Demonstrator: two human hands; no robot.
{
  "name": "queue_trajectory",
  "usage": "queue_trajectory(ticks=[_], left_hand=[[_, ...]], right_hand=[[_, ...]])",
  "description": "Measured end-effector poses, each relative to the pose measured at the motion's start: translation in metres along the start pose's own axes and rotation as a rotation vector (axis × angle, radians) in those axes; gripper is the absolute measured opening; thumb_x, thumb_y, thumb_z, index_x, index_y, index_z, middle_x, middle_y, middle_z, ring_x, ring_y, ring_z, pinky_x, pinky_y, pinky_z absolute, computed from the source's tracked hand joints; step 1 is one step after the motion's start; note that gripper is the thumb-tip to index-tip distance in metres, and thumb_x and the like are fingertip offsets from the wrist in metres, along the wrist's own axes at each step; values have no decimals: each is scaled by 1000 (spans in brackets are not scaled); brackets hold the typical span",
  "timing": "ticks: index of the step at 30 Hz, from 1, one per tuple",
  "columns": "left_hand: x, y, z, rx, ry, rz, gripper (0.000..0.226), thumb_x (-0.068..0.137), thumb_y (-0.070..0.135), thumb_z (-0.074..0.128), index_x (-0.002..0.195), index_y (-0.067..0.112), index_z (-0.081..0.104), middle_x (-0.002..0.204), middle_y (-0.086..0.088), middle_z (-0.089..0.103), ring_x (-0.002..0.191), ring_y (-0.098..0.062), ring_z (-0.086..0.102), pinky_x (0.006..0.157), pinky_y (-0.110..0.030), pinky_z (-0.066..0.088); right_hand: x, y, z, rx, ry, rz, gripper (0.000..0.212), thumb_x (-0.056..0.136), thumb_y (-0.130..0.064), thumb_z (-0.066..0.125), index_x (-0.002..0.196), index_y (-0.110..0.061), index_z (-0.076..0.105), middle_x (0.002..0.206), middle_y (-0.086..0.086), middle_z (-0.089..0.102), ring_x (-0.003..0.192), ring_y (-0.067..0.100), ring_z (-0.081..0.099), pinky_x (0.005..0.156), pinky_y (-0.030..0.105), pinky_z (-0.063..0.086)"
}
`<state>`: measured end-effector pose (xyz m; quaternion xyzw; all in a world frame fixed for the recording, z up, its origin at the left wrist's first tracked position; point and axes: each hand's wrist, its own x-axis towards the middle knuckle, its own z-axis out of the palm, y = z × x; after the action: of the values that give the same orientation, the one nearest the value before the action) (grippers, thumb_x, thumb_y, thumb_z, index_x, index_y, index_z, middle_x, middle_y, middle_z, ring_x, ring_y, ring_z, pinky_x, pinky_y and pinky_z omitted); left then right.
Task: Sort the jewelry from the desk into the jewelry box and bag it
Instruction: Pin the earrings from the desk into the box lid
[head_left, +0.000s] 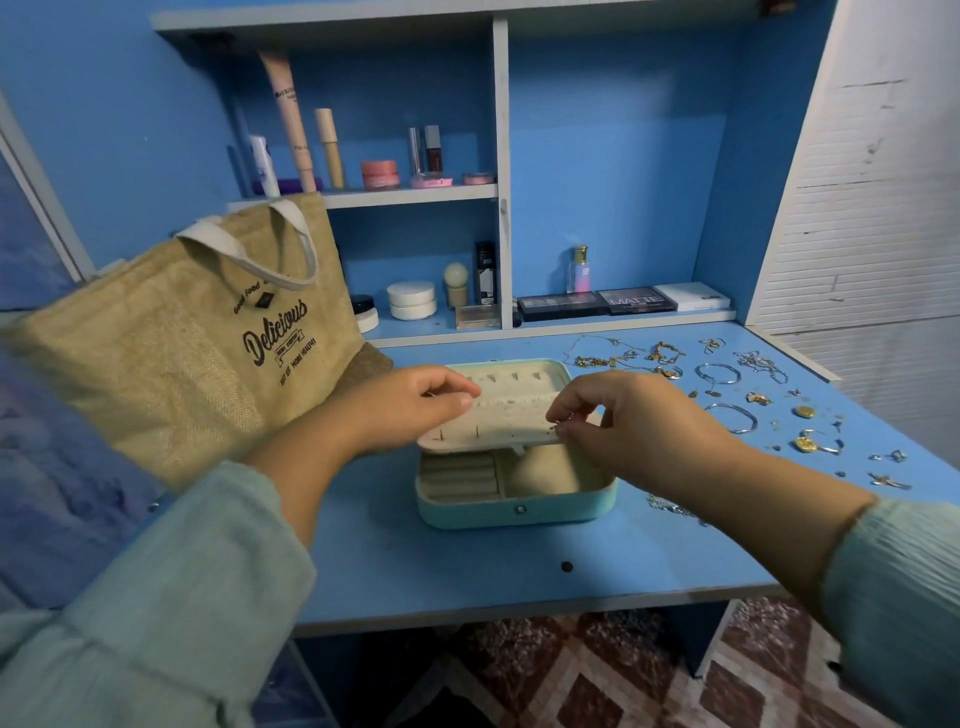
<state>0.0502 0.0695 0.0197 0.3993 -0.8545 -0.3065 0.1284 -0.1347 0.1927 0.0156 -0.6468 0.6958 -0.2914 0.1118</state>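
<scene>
A burlap bag (171, 332) leans at the left of the blue tabletop (441, 561). The open jewelry box (514, 483) sits mid-table, rigid and light. Chains and bangles (727, 395) lie scattered to its right, tangly and delicate. The left hand (415, 405) steadies the earring panel (498, 421); the right hand (623, 421) pinches a tiny earring (556, 427), best held by its post.

A mint jewelry box (514, 506) is seen open, its cream earring panel (498, 421) raised. Gold and silver jewelry (727, 395) is scattered just right of it; a jute bag (171, 332) is stood left.
</scene>
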Motion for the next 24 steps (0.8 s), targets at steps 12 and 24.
queue_trajectory(ticks=[12, 24], left_hand=[[103, -22, 3, 432, 23, -120, 34, 97, 27, 46, 131, 29, 50, 135, 6, 50, 120, -13, 48, 92, -21, 35], [136, -31, 13, 646, 82, -34, 17, 90, 42, 55, 100, 33, 65, 108, 11, 61, 100, -12, 54, 85, -33, 45]], right_hand=[[50, 7, 2, -67, -101, 18, 13, 88, -23, 61, 96, -29, 68, 79, -21, 54, 68, -4, 47, 59, 3, 33], [81, 31, 11, -16, -145, -24, 12, 87, -24, 62, 95, -30, 68, 87, -16, 59, 69, -8, 48, 56, 0, 36]])
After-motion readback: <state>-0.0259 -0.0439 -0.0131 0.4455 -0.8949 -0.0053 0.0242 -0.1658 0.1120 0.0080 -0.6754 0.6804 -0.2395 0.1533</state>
